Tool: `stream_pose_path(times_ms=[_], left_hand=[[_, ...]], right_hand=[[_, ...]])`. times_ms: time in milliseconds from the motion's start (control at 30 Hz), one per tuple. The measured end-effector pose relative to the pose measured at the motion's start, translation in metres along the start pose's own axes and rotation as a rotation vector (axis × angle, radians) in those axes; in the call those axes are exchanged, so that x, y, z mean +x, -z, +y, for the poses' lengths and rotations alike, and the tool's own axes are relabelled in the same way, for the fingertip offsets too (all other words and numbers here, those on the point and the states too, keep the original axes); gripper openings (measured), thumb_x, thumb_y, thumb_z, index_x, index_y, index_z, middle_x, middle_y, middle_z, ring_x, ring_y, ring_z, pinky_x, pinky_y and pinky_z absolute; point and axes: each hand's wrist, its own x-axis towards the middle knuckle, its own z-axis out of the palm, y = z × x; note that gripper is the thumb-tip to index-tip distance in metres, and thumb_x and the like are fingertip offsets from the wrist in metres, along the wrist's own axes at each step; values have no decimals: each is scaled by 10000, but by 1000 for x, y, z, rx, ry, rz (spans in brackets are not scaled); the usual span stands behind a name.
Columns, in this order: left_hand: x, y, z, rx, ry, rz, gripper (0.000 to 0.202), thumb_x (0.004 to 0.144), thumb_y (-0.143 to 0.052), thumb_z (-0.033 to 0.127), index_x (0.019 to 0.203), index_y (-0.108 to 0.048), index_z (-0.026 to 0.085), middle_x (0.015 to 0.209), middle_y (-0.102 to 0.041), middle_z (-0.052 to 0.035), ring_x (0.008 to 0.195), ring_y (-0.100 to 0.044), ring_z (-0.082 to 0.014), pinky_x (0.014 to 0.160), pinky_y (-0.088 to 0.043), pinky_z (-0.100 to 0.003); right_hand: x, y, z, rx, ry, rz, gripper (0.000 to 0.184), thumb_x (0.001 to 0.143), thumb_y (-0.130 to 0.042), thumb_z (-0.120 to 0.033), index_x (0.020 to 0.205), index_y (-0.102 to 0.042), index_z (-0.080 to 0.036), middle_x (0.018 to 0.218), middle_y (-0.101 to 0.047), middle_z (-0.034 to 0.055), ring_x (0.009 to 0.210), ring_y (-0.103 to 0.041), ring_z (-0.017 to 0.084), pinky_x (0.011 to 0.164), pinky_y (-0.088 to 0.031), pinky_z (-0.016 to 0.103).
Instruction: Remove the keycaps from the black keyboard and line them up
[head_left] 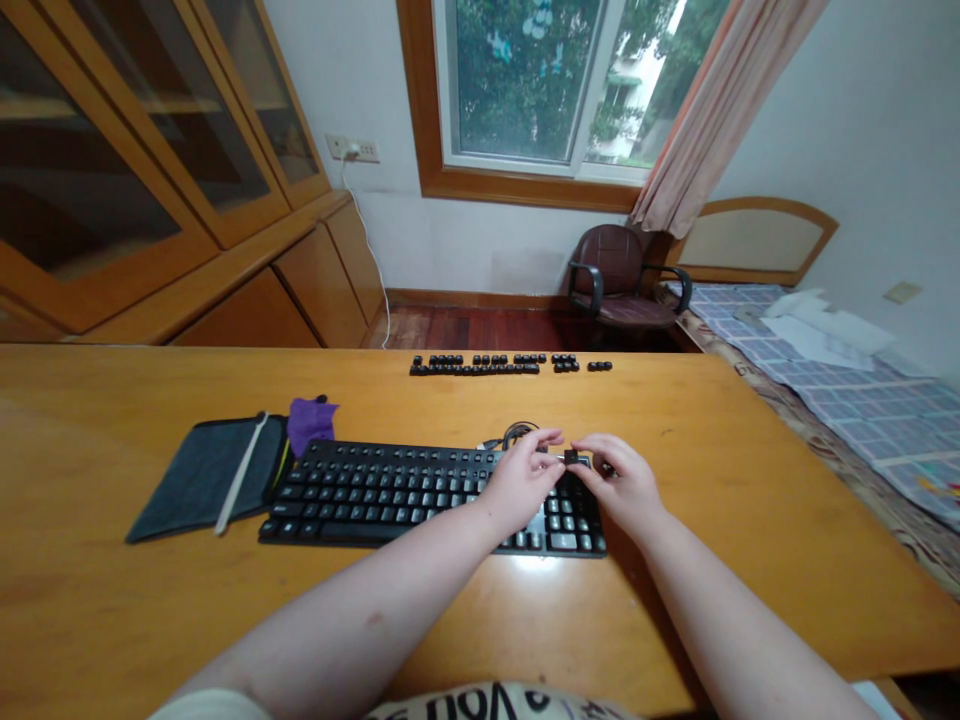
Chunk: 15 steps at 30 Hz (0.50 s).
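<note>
A black keyboard [390, 492] lies on the wooden desk [112, 600] in front of me. Both my hands meet over its right end. My left hand [519, 483] is curled, thumb and forefinger pinching toward a small black keycap [571, 457]. My right hand [622, 482] pinches that keycap from the other side. A thin metal tool seems to sit between the fingers, too small to be sure of. Rows of loose black keycaps [487, 364] lie lined up at the desk's far edge.
A dark grey pouch [196, 478] with a white stick on it lies left of the keyboard, a purple cloth [310, 420] beside it. A coiled cable [516, 433] sits behind the keyboard. Beyond the desk are a brown chair [619, 275], wooden cabinets [150, 180] and a bed [840, 390].
</note>
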Motion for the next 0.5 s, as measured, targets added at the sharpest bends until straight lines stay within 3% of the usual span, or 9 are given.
stream_pose_path(times_ms=[200, 300, 367, 500], left_hand=[[-1, -1, 2, 36, 12, 40, 358, 759, -601, 124, 1105, -515, 157, 1196, -539, -134, 851, -622, -127, 816, -493, -307], [-1, -1, 1, 40, 26, 47, 345, 758, -600, 123, 1092, -522, 161, 1175, -553, -127, 838, -617, -119, 806, -487, -295], [0, 0, -1, 47, 23, 48, 348, 759, -595, 119, 1095, -518, 166, 1174, -555, -124, 840, -615, -118, 810, -483, -296], [1, 0, -4, 61, 8, 50, 339, 761, -582, 108, 1088, -523, 169, 1160, -569, -113, 814, -615, -110, 788, -483, -280]], right_hand=[[1, 4, 41, -226, -92, 92, 201, 825, -557, -348, 934, -676, -229, 916, -636, 59, 829, -601, 184, 706, -501, 321], [5, 7, 74, -503, -331, 191, 257, 823, -528, -378, 945, -682, -213, 923, -631, 63, 798, -594, 189, 668, -477, 313], [13, 8, 94, -625, -490, 134, 276, 835, -500, -364, 971, -681, -207, 961, -635, 75, 796, -596, 192, 646, -456, 299], [38, 14, 126, -730, -646, 41, 329, 873, -426, -341, 1082, -652, -225, 1076, -622, 82, 857, -592, 195, 677, -428, 283]])
